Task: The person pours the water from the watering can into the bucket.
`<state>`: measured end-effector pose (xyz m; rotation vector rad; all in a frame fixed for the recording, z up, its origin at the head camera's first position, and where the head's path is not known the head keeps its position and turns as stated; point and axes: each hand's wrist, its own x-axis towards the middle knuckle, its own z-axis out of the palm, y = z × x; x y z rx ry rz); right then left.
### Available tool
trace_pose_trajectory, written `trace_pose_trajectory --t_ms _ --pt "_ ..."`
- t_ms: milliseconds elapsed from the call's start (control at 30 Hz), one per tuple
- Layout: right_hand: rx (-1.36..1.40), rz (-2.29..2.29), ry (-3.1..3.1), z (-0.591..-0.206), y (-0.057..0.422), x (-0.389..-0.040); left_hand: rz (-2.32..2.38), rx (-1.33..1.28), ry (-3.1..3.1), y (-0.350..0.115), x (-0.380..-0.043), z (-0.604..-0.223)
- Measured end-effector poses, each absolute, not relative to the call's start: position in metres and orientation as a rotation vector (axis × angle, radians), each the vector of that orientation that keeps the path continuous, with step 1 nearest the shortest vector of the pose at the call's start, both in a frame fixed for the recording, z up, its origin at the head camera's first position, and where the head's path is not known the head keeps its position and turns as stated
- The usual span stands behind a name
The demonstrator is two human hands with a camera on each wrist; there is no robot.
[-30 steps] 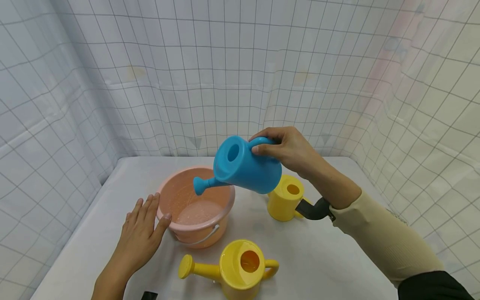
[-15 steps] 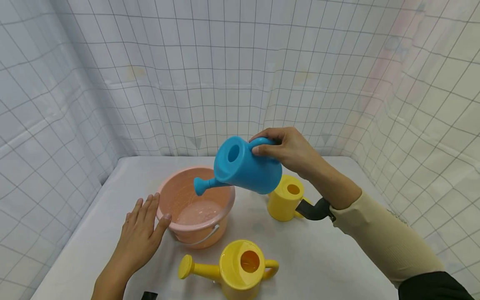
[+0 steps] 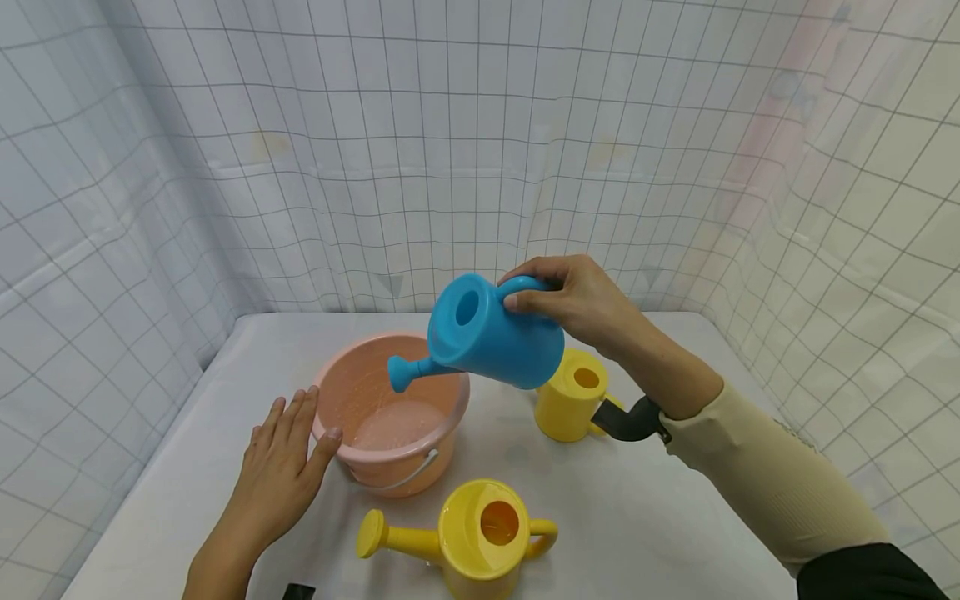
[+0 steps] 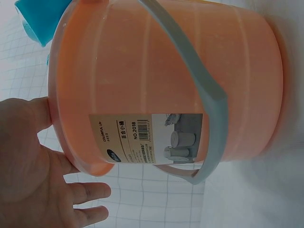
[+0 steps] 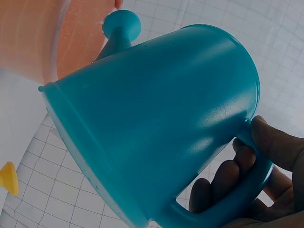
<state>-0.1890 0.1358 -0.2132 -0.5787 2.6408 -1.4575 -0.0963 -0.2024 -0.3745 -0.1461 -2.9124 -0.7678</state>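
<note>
A blue watering can (image 3: 498, 337) hangs tilted over the right side of the pink bucket (image 3: 435, 437), its spout head (image 3: 401, 374) pointing down above the opening. My right hand (image 3: 573, 296) grips the can's handle, fingers curled through the loop in the right wrist view. At the bucket's left rim rests my left hand (image 3: 281, 467), fingers straight, the thumb and fingertips touching the rim. In the left wrist view, the bucket's outer wall (image 4: 128, 71) bears a label (image 4: 147, 138) and a grey handle hanging down (image 4: 213, 104). Water drops speckle the bucket's inside.
In front of the bucket stands a yellow watering can (image 3: 480, 533), spout to the left, with liquid showing in its opening. A second yellow watering can (image 3: 566, 404) stands behind the right forearm's side. White gridded curtains (image 3: 480, 150) enclose the white table (image 3: 637, 517).
Both hands and the blue watering can stay almost still. The splashing ripples seen at the bucket's bottom half a second ago have faded.
</note>
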Motion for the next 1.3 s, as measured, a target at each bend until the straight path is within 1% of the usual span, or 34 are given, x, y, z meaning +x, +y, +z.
trace_pose_trajectory --t_ms 1300 --pt "-0.573 -1.434 2.671 -0.2098 0.1351 -0.1889 -0.774 -0.159 -2.895 -0.2028 -0.0972 -0.3746"
